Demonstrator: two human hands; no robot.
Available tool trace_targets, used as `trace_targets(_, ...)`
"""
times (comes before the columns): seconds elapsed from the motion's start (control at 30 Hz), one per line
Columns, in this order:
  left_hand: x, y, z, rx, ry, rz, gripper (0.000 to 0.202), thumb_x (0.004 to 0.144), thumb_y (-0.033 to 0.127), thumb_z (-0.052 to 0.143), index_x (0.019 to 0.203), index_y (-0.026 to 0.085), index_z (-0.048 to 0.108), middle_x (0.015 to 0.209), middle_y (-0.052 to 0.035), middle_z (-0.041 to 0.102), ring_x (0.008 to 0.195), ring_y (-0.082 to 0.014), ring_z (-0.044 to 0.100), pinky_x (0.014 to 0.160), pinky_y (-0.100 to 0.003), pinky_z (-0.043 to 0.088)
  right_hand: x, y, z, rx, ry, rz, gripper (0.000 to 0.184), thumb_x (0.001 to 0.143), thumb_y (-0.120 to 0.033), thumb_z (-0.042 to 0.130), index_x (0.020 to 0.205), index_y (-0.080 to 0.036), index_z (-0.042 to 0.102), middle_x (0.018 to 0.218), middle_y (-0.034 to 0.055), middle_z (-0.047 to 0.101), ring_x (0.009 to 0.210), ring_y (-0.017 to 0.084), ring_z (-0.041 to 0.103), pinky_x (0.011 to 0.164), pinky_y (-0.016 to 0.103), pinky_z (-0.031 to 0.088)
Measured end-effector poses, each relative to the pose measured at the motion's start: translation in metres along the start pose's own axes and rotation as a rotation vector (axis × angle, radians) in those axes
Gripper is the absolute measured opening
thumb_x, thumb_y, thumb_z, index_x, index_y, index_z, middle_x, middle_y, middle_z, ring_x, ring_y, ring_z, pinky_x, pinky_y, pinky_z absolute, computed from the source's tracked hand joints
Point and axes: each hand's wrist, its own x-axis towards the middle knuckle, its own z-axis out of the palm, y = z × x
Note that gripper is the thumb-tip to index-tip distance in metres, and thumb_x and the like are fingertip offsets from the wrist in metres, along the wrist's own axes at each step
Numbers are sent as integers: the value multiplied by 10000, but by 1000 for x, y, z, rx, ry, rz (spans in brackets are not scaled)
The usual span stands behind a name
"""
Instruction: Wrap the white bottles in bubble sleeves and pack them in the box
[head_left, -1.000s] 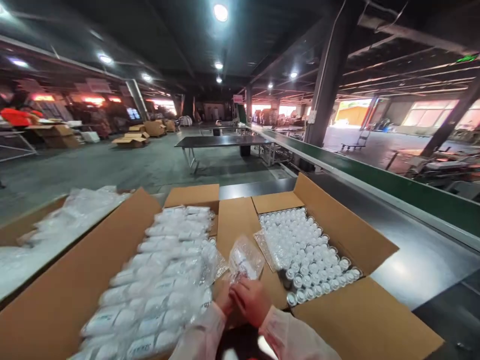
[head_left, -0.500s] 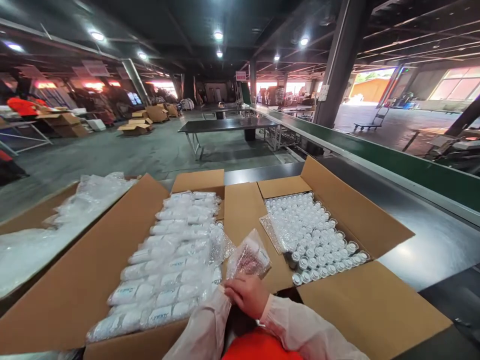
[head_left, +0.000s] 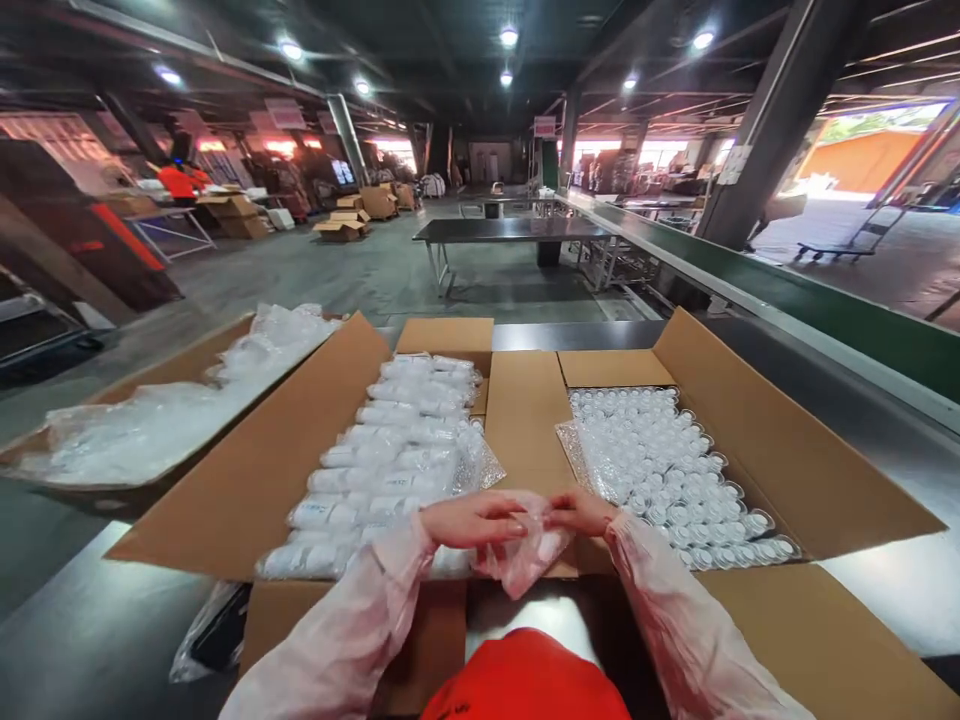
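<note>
A clear bubble-wrap bag (head_left: 523,568) is between my two hands, above the cardboard flaps that separate two open cartons. My left hand (head_left: 466,521) presses its fingers on the bag's left and top; my right hand (head_left: 585,512) pinches the right side. Something white shows through the plastic, partly covered by fingers. To the left, white bottles in bubble wrap (head_left: 409,455) lie in rows in a carton. On the right, a second carton holds many upright bottles with clear caps (head_left: 652,455). A flat bubble-wrap piece (head_left: 576,455) rests at that carton's left edge.
A long box of clear plastic bags (head_left: 142,440) stands at far left. Carton flaps (head_left: 802,460) stick out over the metal table (head_left: 877,535). Beyond are a green conveyor (head_left: 862,325), a dark table (head_left: 510,231) and a person in orange (head_left: 180,182).
My hands, earlier crossed together below the bag, have come apart to its two sides and now grip it. The bag is raised and crumpled. The camera view has turned left.
</note>
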Motion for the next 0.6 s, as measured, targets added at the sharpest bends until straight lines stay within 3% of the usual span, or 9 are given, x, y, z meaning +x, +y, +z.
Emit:
trace_targets(0.03,-9,1,-7,-26,37,57,311,710,314,699,973,148,706,946,-94,700,716,-200,652,601,-284,511,-3,4,0,23,-2,-5,312,671,-423,669,593,-122,691,523,-32,579,519,110,516,527,223,399)
trace_targets(0.1,-20,-8,-20,-156,289,286,377,722,350,696,1058,182,668,1108,-100,654,941,-232,634,784,-329,505,-9,9,-2,71,71,-12,334,734,-465,595,701,-148,694,632,-6,628,604,137,545,592,248,432)
trace_targets(0.17,-19,-29,-25,-260,473,442,550,593,350,799,1097,198,640,1185,-100,617,1135,-258,540,984,-382,400,-12,10,-1,116,151,-17,375,779,-507,529,772,-162,676,730,21,652,692,163,567,671,283,454)
trace_targets(0.27,-1,-69,-12,-248,312,344,819,373,319,889,1134,192,614,1189,-109,617,1166,-308,508,1054,-456,314,-13,7,6,170,211,-16,420,796,-561,492,788,-171,646,756,38,651,723,184,580,708,319,470)
trace_targets(0.33,12,-86,2,-187,257,265,692,475,376,849,1098,163,636,1147,-111,642,1118,-311,541,1041,-471,330,-15,1,13,199,217,-14,453,786,-592,498,864,-171,644,808,51,662,760,198,599,727,334,482)
trace_targets(0.43,17,-89,14,-122,336,273,524,660,423,736,1099,150,647,1166,-110,637,1111,-289,549,1032,-455,353,-24,-12,16,271,61,-42,614,624,-575,700,1085,-180,611,991,72,674,910,240,619,823,367,485)
trace_targets(0.5,13,-83,11,-97,296,305,469,715,450,682,1077,152,668,1156,-113,643,1096,-291,561,1001,-453,388,-31,-22,17,254,-86,-50,638,553,-474,787,1101,-189,628,1028,76,678,949,264,622,855,384,483)
trace_targets(0.53,9,-81,8,-83,240,319,444,733,465,659,1048,154,685,1151,-116,647,1087,-294,569,981,-451,406,-33,-25,18,220,-104,-45,577,551,-426,795,1058,-187,658,1008,81,688,937,270,629,851,389,487)
trace_targets(0.6,2,-79,1,7,145,359,396,723,472,666,966,164,721,1156,-124,646,1085,-297,578,958,-435,426,-35,-28,22,140,49,-28,391,586,-382,758,916,-176,713,914,103,711,853,275,649,794,394,513)
